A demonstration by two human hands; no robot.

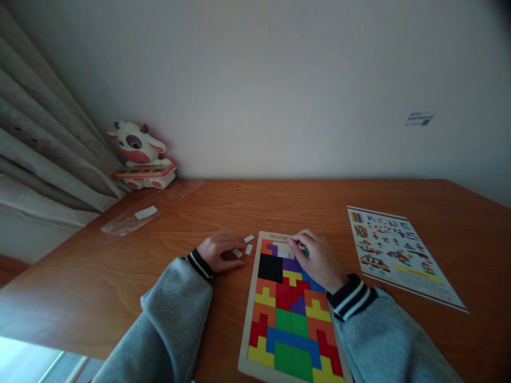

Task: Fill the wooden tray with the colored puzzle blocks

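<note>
A wooden puzzle board (249, 330) lies on the table in front of me, filled with coloured block pieces except for a small bare patch near its far end. My right hand (317, 259) rests over the board's far right corner, fingers curled on a green piece (306, 251). My left hand (219, 251) lies on the table left of the board, fingers bent, touching a small white piece (238, 253). Two more white pieces (249, 243) lie between that hand and the board.
A printed pattern sheet (395, 255) lies on the right of the wooden table (279, 207). A clear plastic bag (136, 217) lies at the far left, near a cow toy (141, 155) by the wall. Curtains hang on the left.
</note>
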